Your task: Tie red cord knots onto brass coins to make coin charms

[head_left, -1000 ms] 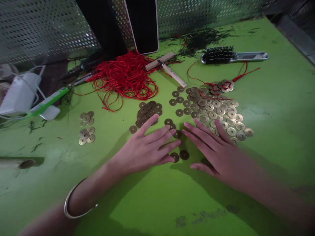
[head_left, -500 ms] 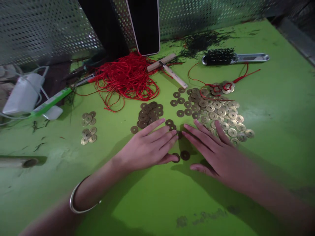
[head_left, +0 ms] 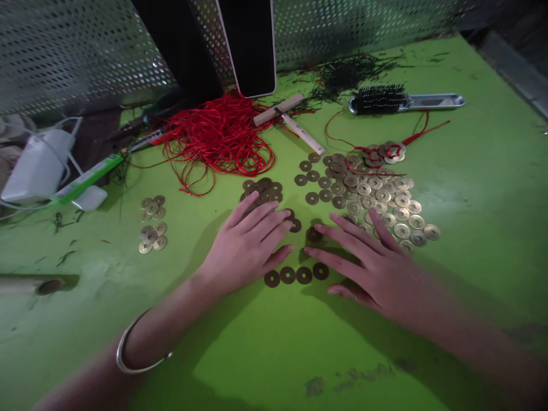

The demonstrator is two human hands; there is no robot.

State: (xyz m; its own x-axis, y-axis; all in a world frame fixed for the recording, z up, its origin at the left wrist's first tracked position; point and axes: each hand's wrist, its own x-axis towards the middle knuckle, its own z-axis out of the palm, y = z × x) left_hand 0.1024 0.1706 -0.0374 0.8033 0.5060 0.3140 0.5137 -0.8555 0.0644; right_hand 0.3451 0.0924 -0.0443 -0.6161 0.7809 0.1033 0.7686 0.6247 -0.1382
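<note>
My left hand (head_left: 246, 245) lies flat on the green table (head_left: 479, 188), fingers stretched over the near edge of a dark coin pile (head_left: 261, 191). My right hand (head_left: 368, 265) is also flat with fingers spread, beside a wide spread of brass coins with square holes (head_left: 381, 194). Between and below the two hands a short row of several dark coins (head_left: 295, 275) lies uncovered. One more dark coin (head_left: 313, 234) sits near my right fingertips. A silver bangle (head_left: 139, 354) is on my left wrist. Neither hand holds anything.
A tangle of red cord (head_left: 218, 137) lies behind the coins, with wooden sticks (head_left: 286, 114), a hairbrush (head_left: 398, 100) and a coin bundle tied in red cord (head_left: 385, 153). A small coin group (head_left: 152, 222), a white charger (head_left: 36, 165) and a green tube (head_left: 85, 180) lie left.
My left hand drew back to the left and up over the dark pile, uncovering a row of several coins. My right hand shifted slightly left.
</note>
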